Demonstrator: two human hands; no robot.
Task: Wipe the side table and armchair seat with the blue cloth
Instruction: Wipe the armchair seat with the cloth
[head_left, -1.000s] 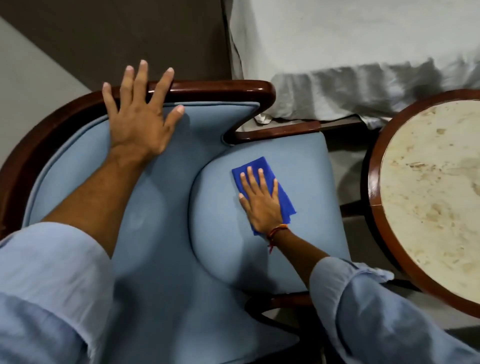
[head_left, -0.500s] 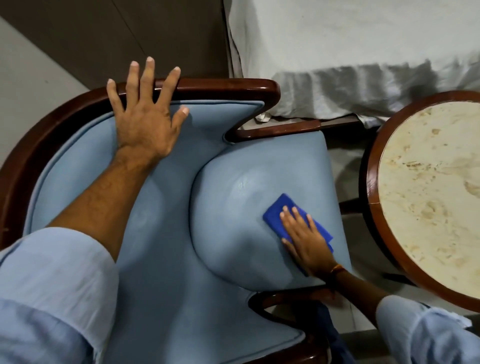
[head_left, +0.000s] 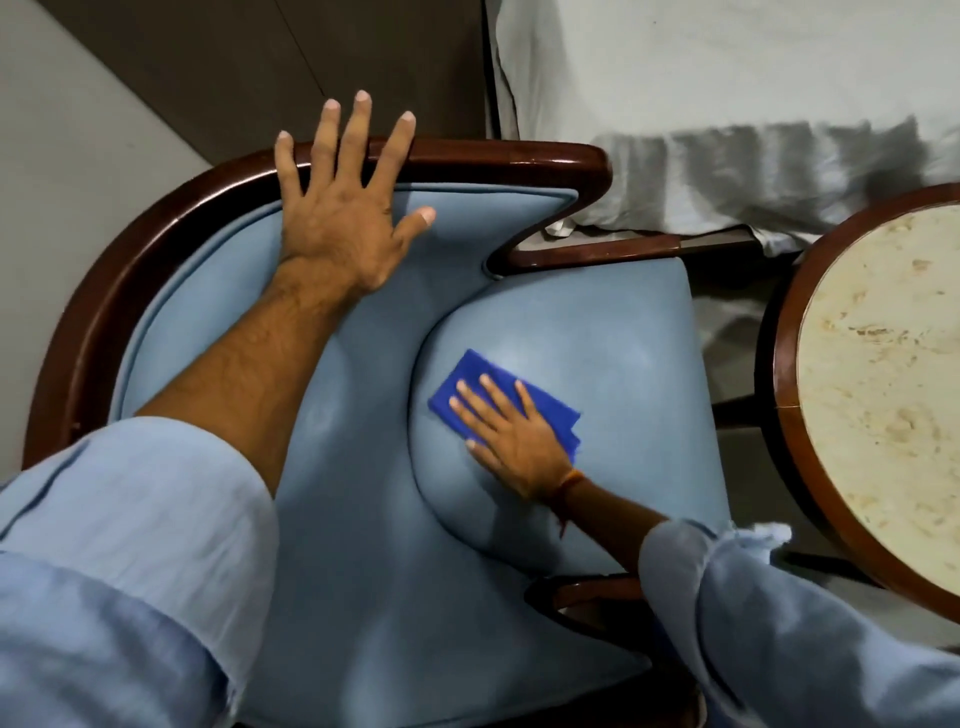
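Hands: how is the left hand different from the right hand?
The left hand rests spread on the chair back; the right hand lies on the seat. The left hand is bare underneath; the right hand presses the blue cloth. Both lie flat, fingers open.

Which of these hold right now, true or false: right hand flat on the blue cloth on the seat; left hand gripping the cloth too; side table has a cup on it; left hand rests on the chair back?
1. The right hand presses flat on the blue cloth on the armchair seat. True.
2. The left hand also grips the cloth. False: it touches no cloth.
3. A cup stands on the side table. False: the visible marbled top is bare.
4. The left hand rests spread on the chair back. True.
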